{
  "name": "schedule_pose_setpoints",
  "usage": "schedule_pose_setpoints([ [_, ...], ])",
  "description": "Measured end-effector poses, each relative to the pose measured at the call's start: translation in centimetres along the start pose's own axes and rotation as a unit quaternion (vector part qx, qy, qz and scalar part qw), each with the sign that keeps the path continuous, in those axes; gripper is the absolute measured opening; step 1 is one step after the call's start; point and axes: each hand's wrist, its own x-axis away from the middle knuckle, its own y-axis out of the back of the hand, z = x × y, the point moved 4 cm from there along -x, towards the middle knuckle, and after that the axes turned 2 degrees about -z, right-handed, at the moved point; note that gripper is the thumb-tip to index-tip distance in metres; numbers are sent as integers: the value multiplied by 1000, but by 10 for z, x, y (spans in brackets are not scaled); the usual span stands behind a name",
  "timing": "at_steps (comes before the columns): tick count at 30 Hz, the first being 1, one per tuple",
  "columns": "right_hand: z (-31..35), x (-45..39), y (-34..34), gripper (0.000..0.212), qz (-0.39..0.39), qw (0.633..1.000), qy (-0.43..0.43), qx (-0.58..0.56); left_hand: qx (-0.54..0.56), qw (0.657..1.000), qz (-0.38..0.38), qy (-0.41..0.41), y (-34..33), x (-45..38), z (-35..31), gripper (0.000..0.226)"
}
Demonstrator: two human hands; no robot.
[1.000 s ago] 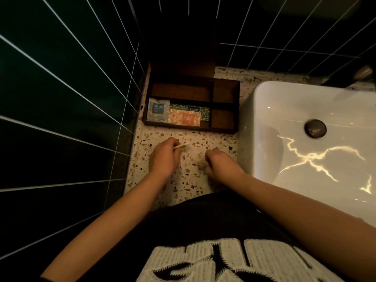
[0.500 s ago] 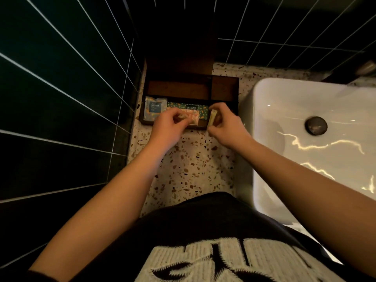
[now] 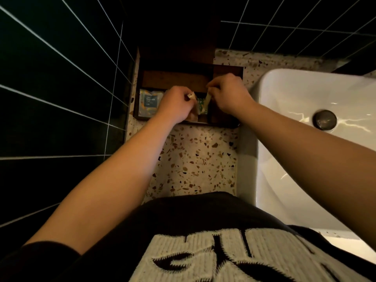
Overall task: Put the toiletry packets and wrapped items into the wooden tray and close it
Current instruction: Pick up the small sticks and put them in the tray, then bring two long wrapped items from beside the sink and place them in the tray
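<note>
A dark wooden tray (image 3: 227,70) with compartments stands open at the back of the terrazzo counter, its lid upright against the wall. A blue-and-white packet (image 3: 149,102) lies in its front left compartment, and a green patterned packet (image 3: 201,105) shows between my hands. My left hand (image 3: 177,105) hovers over the tray's front row, shut on a thin pale wrapped item (image 3: 191,96). My right hand (image 3: 228,94) is over the tray's right side, pinching another small pale wrapped item (image 3: 208,98). An orange packet is mostly hidden under my left hand.
A white basin (image 3: 309,127) with a dark drain plug (image 3: 324,119) fills the right side. Dark tiled walls close in on the left and behind. The speckled terrazzo counter (image 3: 195,159) runs between the tray and my body.
Both hands lifted small wrapped items off the counter near my body and moved forward to the tray. They now sit further over its compartments than half a second ago.
</note>
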Motion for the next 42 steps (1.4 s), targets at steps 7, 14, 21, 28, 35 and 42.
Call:
schedule_pose_setpoints([
  [7,-1,-17,-16,26,50,991,-9,122,-45,998,53,-8,-13,-12,-7,25],
  [14,6,-14,-32,28,91,981,18,168,-20,1000,18,13,-27,-14,2,25],
  [21,3,-4,-34,30,58,982,63,171,-22,999,-15,21,-35,-8,14,19],
  [28,5,32,1,26,-28,997,38,67,-10,997,-74,12,-17,16,13,7],
  [35,-21,116,42,22,-87,990,-61,-90,130,990,-13,-44,-11,66,-23,2],
  [42,-80,199,60,9,-145,961,-146,-185,153,976,92,-124,-49,118,-78,5],
])
